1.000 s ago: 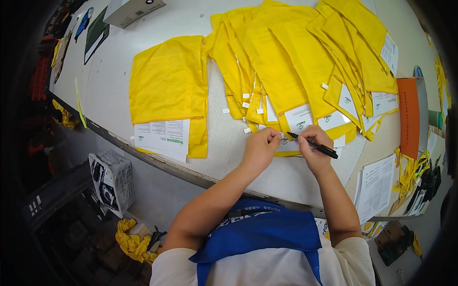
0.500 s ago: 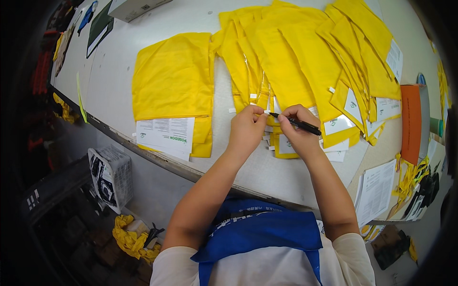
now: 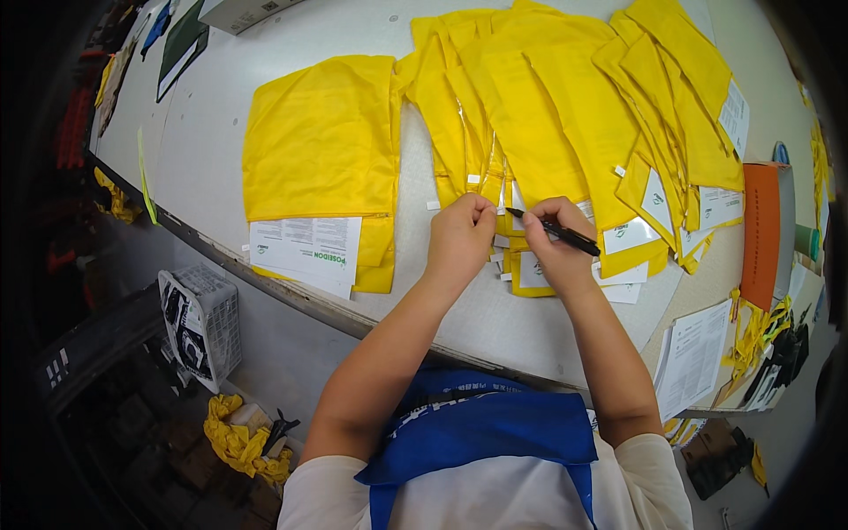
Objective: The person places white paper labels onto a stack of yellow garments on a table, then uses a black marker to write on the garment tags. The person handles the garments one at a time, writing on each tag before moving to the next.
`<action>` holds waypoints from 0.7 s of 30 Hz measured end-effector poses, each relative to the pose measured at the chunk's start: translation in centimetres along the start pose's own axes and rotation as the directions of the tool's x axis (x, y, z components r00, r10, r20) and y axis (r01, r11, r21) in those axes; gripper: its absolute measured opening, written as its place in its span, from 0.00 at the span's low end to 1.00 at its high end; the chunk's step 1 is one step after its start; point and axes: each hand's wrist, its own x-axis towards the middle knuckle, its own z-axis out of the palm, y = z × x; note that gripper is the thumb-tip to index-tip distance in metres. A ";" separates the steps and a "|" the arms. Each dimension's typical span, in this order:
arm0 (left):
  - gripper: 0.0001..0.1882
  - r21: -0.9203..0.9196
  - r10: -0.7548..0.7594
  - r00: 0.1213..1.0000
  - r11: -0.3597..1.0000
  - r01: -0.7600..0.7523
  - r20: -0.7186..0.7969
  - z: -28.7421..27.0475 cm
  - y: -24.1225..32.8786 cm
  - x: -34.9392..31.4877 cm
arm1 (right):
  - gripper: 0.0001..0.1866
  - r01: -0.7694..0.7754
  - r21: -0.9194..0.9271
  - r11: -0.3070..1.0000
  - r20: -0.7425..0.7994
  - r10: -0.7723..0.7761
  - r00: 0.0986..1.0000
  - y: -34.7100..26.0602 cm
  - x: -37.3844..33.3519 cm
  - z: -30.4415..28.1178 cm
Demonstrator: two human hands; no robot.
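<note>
My right hand (image 3: 554,240) grips a black marker pen (image 3: 558,233) that lies across its fingers, tip pointing left. My left hand (image 3: 459,237) is closed, its fingertips pinching at the edge of the yellow packets next to the pen tip. Both hands rest on a fanned row of flat yellow bags (image 3: 548,124) with white paper labels (image 3: 629,235) at their near ends. A separate stack of yellow bags (image 3: 318,141) with a white printed sheet (image 3: 305,247) lies to the left on the grey table (image 3: 212,150).
An orange box (image 3: 765,231) stands at the right edge, with printed sheets (image 3: 693,353) below it. A white wire basket (image 3: 196,325) and yellow scraps (image 3: 237,438) sit on the floor under the table's front edge. Dark flat items (image 3: 181,44) lie at the far left.
Both hands have moved up and away from the table's front edge, onto the lower ends of the fanned yellow bags. The left hand has closed in beside the pen tip.
</note>
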 end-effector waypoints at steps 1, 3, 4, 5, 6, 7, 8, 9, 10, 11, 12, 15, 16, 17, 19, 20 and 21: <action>0.07 -0.015 0.001 1.000 1.000 -0.001 0.000 0.0 -0.2 0.0 | 0.06 -0.011 0.022 1.000 -0.022 0.011 1.000 0.0 -0.1 -0.1; 0.06 -0.039 -0.008 1.000 0.999 0.007 -0.022 -0.1 -0.1 -0.5 | 0.06 -0.041 0.011 0.999 -0.014 0.041 0.999 0.1 -0.6 -0.5; 0.06 -0.048 -0.018 0.999 0.999 0.016 -0.042 -0.2 0.1 -1.0 | 0.06 -0.058 0.005 0.998 -0.011 0.058 0.998 0.2 -0.9 -0.7; 0.06 -0.058 -0.029 0.998 0.998 0.026 -0.062 -0.4 0.2 -1.5 | 0.06 -0.064 0.000 0.998 0.006 0.064 0.998 0.2 -1.4 -0.9; 0.06 -0.036 -0.058 0.998 0.998 0.057 -0.030 -0.4 -0.3 -2.0 | 0.06 -0.070 -0.004 0.998 0.023 0.070 0.997 0.2 -2.0 -1.1; 0.06 -0.015 -0.087 0.996 0.996 0.087 0.002 -0.5 -0.9 -2.5 | 0.06 -0.076 -0.010 0.997 0.040 0.076 0.996 0.2 -2.5 -1.2; 0.06 0.007 -0.118 0.993 0.993 0.117 0.033 -0.5 -1.4 -2.9 | 0.07 -0.012 -0.065 0.998 0.072 0.017 0.997 0.2 -2.9 -1.2; 0.06 0.000 -0.117 0.992 0.993 0.117 0.044 -0.3 -1.6 -3.2 | 0.07 0.063 -0.078 0.995 0.082 -0.057 0.995 0.4 -3.1 -1.2; 0.06 -0.007 -0.115 0.992 0.993 0.115 0.055 -0.2 -1.7 -3.4 | 0.07 0.139 -0.090 0.986 0.093 -0.131 0.987 0.6 -3.3 -1.2; 0.06 -0.014 -0.113 0.991 0.993 0.114 0.066 -0.1 -1.8 -3.6 | 0.07 0.157 -0.096 0.983 0.095 -0.148 0.984 0.7 -3.3 -1.1; 0.07 -0.016 -0.104 0.993 0.994 0.105 0.058 0.2 -1.9 -3.6 | 0.08 0.175 -0.102 0.979 0.098 -0.166 0.981 0.8 -3.3 -1.0; 0.07 -0.015 -0.090 0.995 0.996 0.091 0.049 0.5 -2.4 -3.2 | 0.08 0.181 -0.106 0.978 0.098 -0.171 0.980 0.8 -3.2 -0.8; 0.07 -0.010 -0.094 0.994 0.995 0.095 0.061 0.5 -2.5 -3.1 | 0.08 0.174 -0.106 0.979 0.096 -0.164 0.982 0.8 -3.3 -0.7; 0.07 -0.004 -0.099 0.992 0.995 0.099 0.073 0.5 -2.5 -3.0 | 0.08 0.173 -0.099 0.980 0.090 -0.165 0.982 0.8 -3.3 -0.7; 0.07 -0.039 -0.122 0.989 0.991 0.126 0.088 0.4 -2.2 -3.1 | 0.08 0.173 -0.086 0.981 0.079 -0.166 0.983 0.8 -3.4 -0.8; 0.07 -0.057 -0.134 0.986 0.988 0.140 0.096 0.4 -2.1 -3.2 | 0.08 0.138 -0.067 0.988 0.066 -0.133 0.989 0.7 -3.5 -0.9; 0.07 -0.046 -0.159 0.981 0.985 0.165 0.111 0.3 -2.1 -3.4 | 0.08 0.103 -0.048 0.993 0.054 -0.100 0.993 0.5 -3.7 -1.0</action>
